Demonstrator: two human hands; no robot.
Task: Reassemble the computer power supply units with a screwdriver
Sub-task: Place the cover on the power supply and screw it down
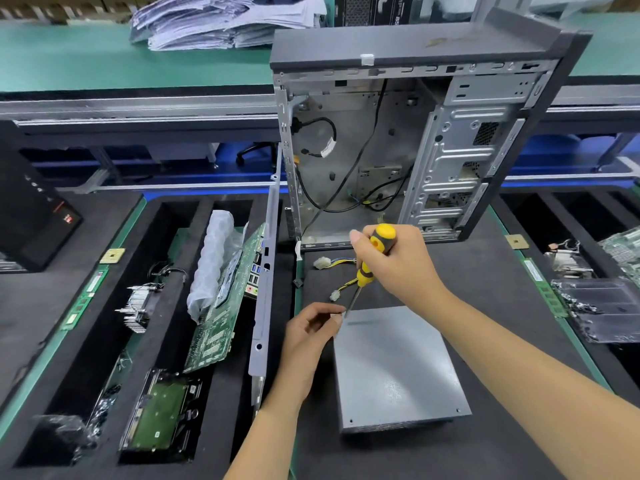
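We find the flat grey metal power supply box [398, 368] lying on the black mat, nearest us. At its far left corner our left hand [311, 336] pinches something too small to identify, likely a screw. Our right hand [398, 263] grips the yellow-and-black screwdriver [369, 266]; its long axis slants down-left onto that corner. Beyond stands the open grey computer case [415, 140].
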